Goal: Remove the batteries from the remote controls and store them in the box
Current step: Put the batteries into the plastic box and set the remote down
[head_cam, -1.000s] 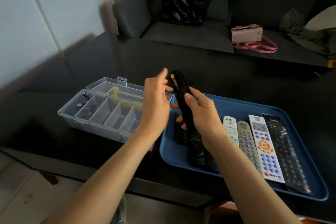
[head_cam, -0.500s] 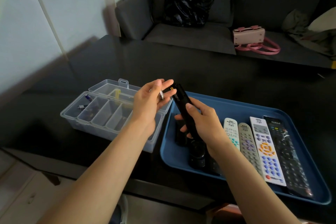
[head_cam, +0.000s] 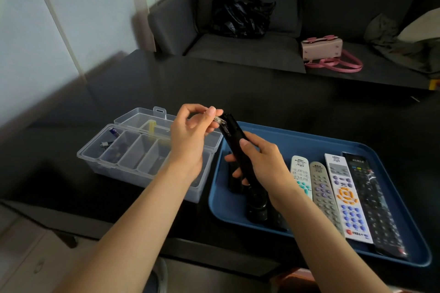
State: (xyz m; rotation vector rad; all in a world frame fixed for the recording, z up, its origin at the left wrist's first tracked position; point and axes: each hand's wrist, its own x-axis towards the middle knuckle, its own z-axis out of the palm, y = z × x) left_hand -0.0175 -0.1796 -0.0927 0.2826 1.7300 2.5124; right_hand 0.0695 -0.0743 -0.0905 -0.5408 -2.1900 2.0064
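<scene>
Battery coming out of a black remote

Left hand (head_cam: 190, 135) pinches the battery (head_cam: 217, 120); right hand (head_cam: 262, 164) grips the black remote (head_cam: 234, 140) over the blue tray's (head_cam: 309, 143) left end.

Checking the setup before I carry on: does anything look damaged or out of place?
Only the rightmost black remote in the blue tray: pale, crack-like marks cross its upper face, either damage or crinkled wrapping. Otherwise nothing stands out.

Just one view here, a wide-angle cam worn on the person's head, looking forward and down over a glossy black table (head_cam: 273, 93). It sits close: both forearms run in from the near edge. A clear plastic compartment box (head_cam: 142, 150) lands left of centre, a blue plastic tray (head_cam: 333, 147) to the right, and a dark grey sofa (head_cam: 238, 47) fills the far side.
</scene>
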